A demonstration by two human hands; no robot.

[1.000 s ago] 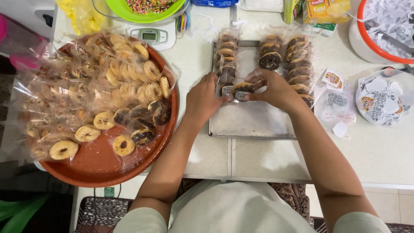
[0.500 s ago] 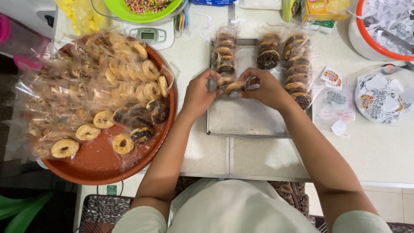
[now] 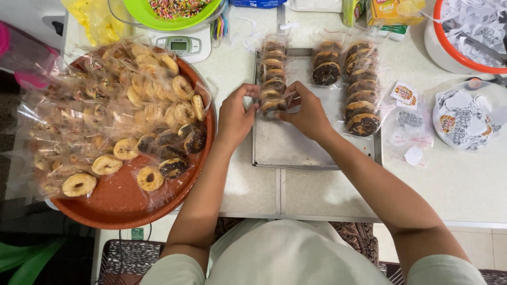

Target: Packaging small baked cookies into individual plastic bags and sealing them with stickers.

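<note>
Hands meet over the metal tray (image 3: 296,153), both pinching one wrapped donut (image 3: 272,107) at the near end of the left row (image 3: 272,71). Left hand (image 3: 236,117) has fingers curled shut on the packet's left side, right hand (image 3: 308,115) closes on its right side; thumbs and fingertips on the clear wrap. Packet's long axis runs left-right between the two hands, donut lying flat, crosswise to the row, which runs from the far edge of the tray toward the person. Donut looks light brown with a dark topping, sealed in a clear plastic sleeve, partly hidden by fingers. Tray sits near the far middle of the desk and carries three rows of bagged donuts: left row pale with dark tops, short middle row (image 3: 326,68) with a chocolate one, right row (image 3: 362,89) mostly dark glazed; near half of the tray is bare metal. Round brown platter (image 3: 121,203) at the desk's left edge is heaped with bagged ring donuts, pale ones and a few chocolate-dipped. Green bowl (image 3: 158,16) of coloured sprinkles stands on a kitchen scale (image 3: 182,46) at the far edge. White plate (image 3: 465,119) of round stickers sits toward the right edge, an orange-rimmed bowl (image 3: 454,50) of paper scraps at the far right corner.
</note>
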